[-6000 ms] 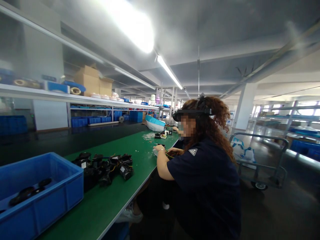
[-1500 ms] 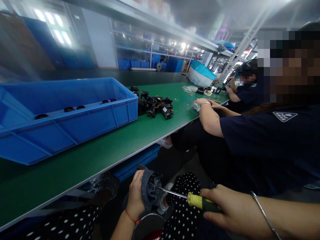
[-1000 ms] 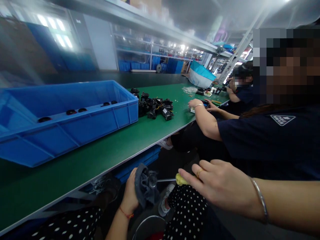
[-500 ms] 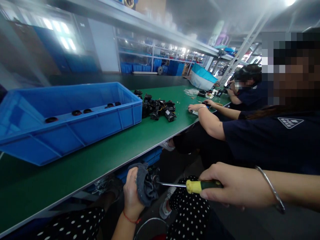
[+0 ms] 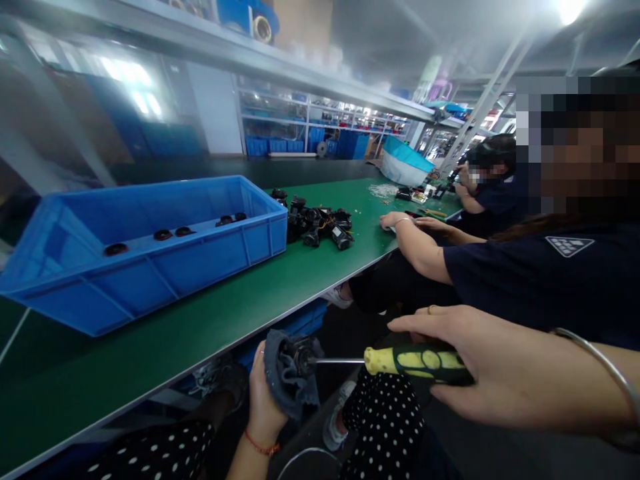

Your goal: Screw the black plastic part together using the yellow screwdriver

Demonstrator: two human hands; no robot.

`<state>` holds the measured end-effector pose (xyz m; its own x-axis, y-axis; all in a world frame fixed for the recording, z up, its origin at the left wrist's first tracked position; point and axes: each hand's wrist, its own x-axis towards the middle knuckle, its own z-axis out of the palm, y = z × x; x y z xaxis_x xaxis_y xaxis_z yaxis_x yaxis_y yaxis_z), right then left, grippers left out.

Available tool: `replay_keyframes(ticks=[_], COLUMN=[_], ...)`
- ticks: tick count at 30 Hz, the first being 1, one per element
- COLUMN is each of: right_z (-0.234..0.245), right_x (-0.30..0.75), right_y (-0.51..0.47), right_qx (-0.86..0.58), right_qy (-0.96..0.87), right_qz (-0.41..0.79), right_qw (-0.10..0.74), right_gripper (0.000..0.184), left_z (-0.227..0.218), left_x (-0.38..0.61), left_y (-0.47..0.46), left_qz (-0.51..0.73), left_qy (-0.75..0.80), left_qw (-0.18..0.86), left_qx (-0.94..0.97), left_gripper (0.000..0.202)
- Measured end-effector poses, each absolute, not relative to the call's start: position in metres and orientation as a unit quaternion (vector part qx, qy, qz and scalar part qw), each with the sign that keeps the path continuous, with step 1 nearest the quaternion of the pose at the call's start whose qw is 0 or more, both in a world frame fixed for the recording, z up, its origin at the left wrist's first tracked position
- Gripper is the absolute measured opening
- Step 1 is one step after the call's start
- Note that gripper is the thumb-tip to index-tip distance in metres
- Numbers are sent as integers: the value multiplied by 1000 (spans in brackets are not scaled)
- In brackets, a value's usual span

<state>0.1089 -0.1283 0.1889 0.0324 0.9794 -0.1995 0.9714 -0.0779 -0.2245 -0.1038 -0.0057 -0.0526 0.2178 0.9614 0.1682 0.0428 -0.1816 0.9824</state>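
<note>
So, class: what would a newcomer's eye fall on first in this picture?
Low in the foreground, the right hand drives a yellow-and-green-handled screwdriver into a dark part wrapped in grey cloth, held by the left hand. Behind, a large blue plastic crate sits on the green workbench.

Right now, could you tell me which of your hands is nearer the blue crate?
Left. The left hand sits below the table edge, nearer the blue crate; the right hand is farther right.
</note>
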Motion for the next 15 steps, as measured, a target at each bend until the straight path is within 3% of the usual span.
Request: replay_keyframes(ticks=[4,7,9,12,15], right_z=[201,208,214,224,229], right_x=[122,125,122,112,98], right_y=[-123,-119,-111,-83,-33], right_qx=[-753,-688,-663,-682,-667], right_qy=[-477,-361,-333,-337,-383], right_qz=[446,603,647,632,617], right_qw=[83,180,173,147,166], right_gripper=[38,65,72,48,49], left_z=[-32,-8,19,71,125], left_x=[-110,-123,-135,-156,-180], left_y=[-3,9,25,61,108], left_qz=[507,537,542,542,526], left_qy=[396,364,337,306,319], left_qw=[403,302,217,99,-4], left_qx=[650,699,738,777,789], left_gripper=[31,31,29,23,31])
